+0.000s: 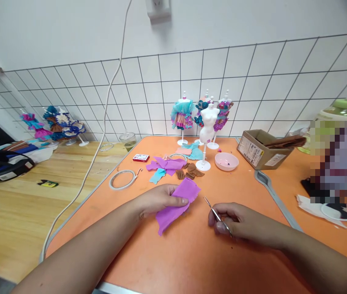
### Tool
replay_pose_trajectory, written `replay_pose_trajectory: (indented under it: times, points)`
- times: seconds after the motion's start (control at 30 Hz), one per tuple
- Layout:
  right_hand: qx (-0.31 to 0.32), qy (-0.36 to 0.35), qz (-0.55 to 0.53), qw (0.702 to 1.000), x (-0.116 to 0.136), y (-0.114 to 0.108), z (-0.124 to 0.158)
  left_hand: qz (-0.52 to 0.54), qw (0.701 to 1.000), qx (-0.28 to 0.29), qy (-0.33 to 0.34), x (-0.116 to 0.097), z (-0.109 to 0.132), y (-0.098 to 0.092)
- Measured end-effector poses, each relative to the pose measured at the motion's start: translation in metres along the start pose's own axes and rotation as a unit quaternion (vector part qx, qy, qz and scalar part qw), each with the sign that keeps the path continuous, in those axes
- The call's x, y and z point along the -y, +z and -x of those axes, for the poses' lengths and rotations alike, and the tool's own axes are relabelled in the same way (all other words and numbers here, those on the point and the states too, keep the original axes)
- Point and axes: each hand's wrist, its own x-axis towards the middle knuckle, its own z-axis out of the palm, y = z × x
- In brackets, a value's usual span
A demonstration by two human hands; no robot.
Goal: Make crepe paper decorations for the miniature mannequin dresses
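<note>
My left hand [158, 200] pinches a piece of purple crepe paper [176, 204] against the orange table [167, 257], thumb on top. To its right, my right hand [237, 222] is closed round a thin pair of metal tweezers [214, 212] whose tip points up and left toward the paper without touching it. Beyond the hands lie scraps of purple, teal and brown paper [173, 168] and a bare white mannequin [207, 130] on a stand.
Dressed mini mannequins [183, 116] stand at the back by a wire grid. A pink bowl [226, 161], cardboard box [261, 149], tape roll [122, 179] and red card [140, 157] lie about. A white cable [100, 143] crosses the wooden table on the left.
</note>
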Motion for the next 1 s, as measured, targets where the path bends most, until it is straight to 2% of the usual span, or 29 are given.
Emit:
replay_pose_trajectory:
  times: [0.13, 0.2, 0.33, 0.43, 0.73, 1.0]
  points:
    - [0.015, 0.025, 0.050, 0.998, 0.002, 0.007, 0.003, -0.071, 0.997, -0.018, 0.003, -0.001, 0.000, 0.002]
    - [0.003, 0.045, 0.079, 0.996, 0.003, 0.014, 0.003, -0.091, 0.996, -0.018, -0.004, -0.002, 0.001, 0.004]
    - [-0.025, 0.059, 0.117, 0.991, 0.006, 0.024, 0.002, -0.086, 0.996, 0.032, -0.018, -0.005, 0.004, 0.008]
    - [-0.020, 0.072, 0.117, 0.990, 0.009, 0.026, 0.004, -0.106, 0.993, 0.050, -0.025, -0.003, 0.005, 0.008]
    - [-0.011, 0.078, 0.117, 0.990, 0.015, 0.029, 0.011, -0.133, 0.990, 0.039, -0.018, -0.004, 0.006, 0.011]
    - [-0.005, 0.066, 0.105, 0.992, 0.015, 0.030, 0.008, -0.093, 0.995, 0.041, 0.004, -0.004, 0.004, 0.016]
